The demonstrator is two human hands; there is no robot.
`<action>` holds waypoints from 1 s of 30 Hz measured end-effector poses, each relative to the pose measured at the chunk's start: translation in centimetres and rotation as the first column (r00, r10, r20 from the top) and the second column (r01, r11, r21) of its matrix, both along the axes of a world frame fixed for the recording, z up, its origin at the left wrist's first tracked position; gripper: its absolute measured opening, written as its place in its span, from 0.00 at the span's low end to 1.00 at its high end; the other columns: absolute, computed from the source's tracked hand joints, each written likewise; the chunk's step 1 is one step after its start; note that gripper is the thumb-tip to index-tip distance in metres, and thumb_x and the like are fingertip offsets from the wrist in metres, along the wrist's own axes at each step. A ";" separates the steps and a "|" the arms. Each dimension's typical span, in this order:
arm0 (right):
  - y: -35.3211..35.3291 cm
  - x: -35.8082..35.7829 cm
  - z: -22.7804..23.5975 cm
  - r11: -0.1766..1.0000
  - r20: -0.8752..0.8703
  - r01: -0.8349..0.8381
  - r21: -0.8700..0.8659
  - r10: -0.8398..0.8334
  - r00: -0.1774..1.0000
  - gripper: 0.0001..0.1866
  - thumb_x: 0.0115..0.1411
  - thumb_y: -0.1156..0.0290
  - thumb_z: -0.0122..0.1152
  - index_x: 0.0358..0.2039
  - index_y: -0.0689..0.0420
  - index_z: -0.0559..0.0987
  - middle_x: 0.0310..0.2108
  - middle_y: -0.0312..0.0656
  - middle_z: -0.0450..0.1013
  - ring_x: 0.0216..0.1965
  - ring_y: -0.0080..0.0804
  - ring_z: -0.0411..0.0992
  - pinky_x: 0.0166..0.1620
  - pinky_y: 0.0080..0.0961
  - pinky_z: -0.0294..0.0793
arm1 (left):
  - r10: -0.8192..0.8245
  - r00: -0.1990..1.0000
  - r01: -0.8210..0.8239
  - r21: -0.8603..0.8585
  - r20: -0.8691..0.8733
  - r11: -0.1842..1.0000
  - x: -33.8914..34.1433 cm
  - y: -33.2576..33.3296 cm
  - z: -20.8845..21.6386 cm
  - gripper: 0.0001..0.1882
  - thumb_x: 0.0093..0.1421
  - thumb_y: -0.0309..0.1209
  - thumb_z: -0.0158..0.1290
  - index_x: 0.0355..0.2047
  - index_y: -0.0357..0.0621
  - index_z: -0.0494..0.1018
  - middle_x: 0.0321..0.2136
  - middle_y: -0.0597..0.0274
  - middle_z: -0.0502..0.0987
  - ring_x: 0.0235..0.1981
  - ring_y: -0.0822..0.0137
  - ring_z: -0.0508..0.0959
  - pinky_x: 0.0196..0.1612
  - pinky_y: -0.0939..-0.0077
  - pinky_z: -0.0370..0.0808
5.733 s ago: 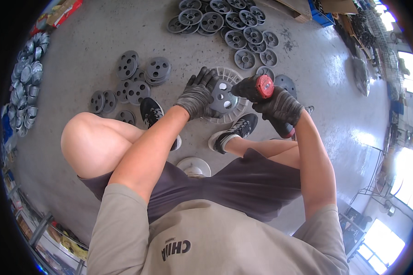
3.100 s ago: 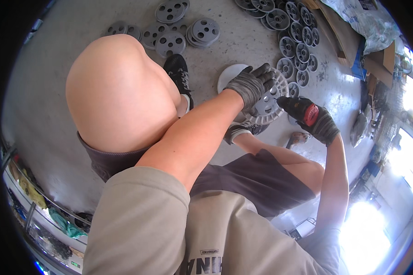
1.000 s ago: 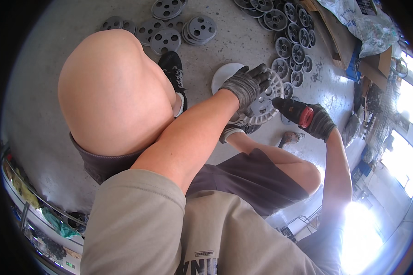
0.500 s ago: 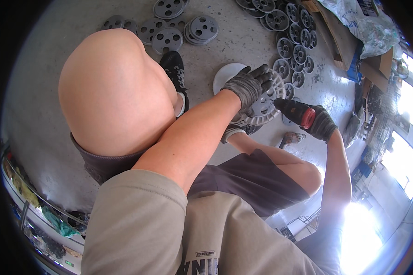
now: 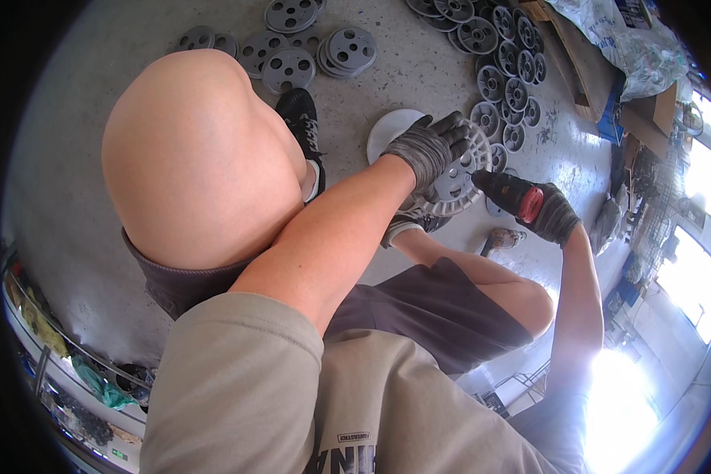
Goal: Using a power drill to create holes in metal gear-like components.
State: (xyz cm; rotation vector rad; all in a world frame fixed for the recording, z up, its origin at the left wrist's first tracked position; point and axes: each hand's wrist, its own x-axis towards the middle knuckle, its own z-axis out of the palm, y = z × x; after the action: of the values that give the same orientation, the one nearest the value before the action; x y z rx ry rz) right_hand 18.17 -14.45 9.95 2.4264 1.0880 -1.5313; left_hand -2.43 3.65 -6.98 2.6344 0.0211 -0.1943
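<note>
In a dark grey work glove, my left hand (image 5: 425,152) lies over the left side of a round wheel with a pale, toothed rim (image 5: 483,144) and a grey disc (image 5: 455,183) pierced by holes. The thumb and fingers are bent over the rim and grip it. My right hand (image 5: 558,215), gloved too, is wrapped around a black and red power drill (image 5: 512,197). Its tip points left at the wheel's right edge; whether the bit touches cannot be made out. A white round plate (image 5: 385,133) shows behind my left wrist, partly covered.
Grey discs with holes (image 5: 289,69) lie in stacks on the floor at the far left. Several grey spoked wheels (image 5: 490,83) spread across the far right, near wooden boards (image 5: 581,67) and clear plastic sheeting (image 5: 648,59). Another tool (image 5: 504,239) lies beside my right knee.
</note>
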 end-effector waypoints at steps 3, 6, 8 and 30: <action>-0.7 0.4 -0.2 0.999 -0.020 -0.026 0.022 0.027 0.999 0.18 0.55 0.78 0.73 0.48 0.58 0.84 0.37 0.29 0.82 0.37 0.15 0.72 0.46 0.23 0.80 | 0.016 0.999 -0.017 0.021 0.046 1.000 0.1 0.0 -0.3 0.51 0.54 0.45 0.68 0.76 0.54 0.60 0.79 0.61 0.53 0.81 0.52 0.46 0.76 0.51 0.58; -1.6 0.6 -0.4 0.995 -0.103 0.068 0.076 -0.060 0.993 0.20 0.55 0.77 0.73 0.50 0.58 0.83 0.40 0.31 0.82 0.39 0.17 0.73 0.50 0.24 0.80 | -0.024 1.000 0.024 -0.007 -0.012 1.000 0.0 0.5 1.2 0.51 0.54 0.45 0.67 0.76 0.53 0.59 0.79 0.61 0.53 0.81 0.51 0.46 0.76 0.50 0.58; -1.7 0.7 -0.6 0.997 -0.080 -0.034 0.065 0.039 0.996 0.23 0.55 0.78 0.72 0.54 0.58 0.82 0.45 0.33 0.82 0.41 0.19 0.75 0.53 0.24 0.80 | -0.027 0.999 0.026 -0.018 -0.029 1.000 -0.2 0.7 1.6 0.52 0.53 0.45 0.68 0.77 0.53 0.59 0.79 0.59 0.53 0.81 0.51 0.46 0.76 0.50 0.58; -3.1 -2.2 -0.9 0.970 0.057 0.071 0.232 -0.086 0.995 0.26 0.57 0.65 0.77 0.55 0.59 0.80 0.46 0.43 0.82 0.44 0.34 0.79 0.55 0.33 0.80 | -0.052 0.998 0.053 0.011 -0.044 0.999 -0.2 0.8 1.9 0.64 0.43 0.56 0.74 0.77 0.51 0.57 0.79 0.58 0.53 0.81 0.49 0.46 0.76 0.52 0.58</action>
State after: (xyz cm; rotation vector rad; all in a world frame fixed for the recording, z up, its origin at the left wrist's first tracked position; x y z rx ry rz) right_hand 16.01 -17.51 9.09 2.6809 1.2325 -1.4037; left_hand -2.62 4.48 -5.09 2.6447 -0.0321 -0.2707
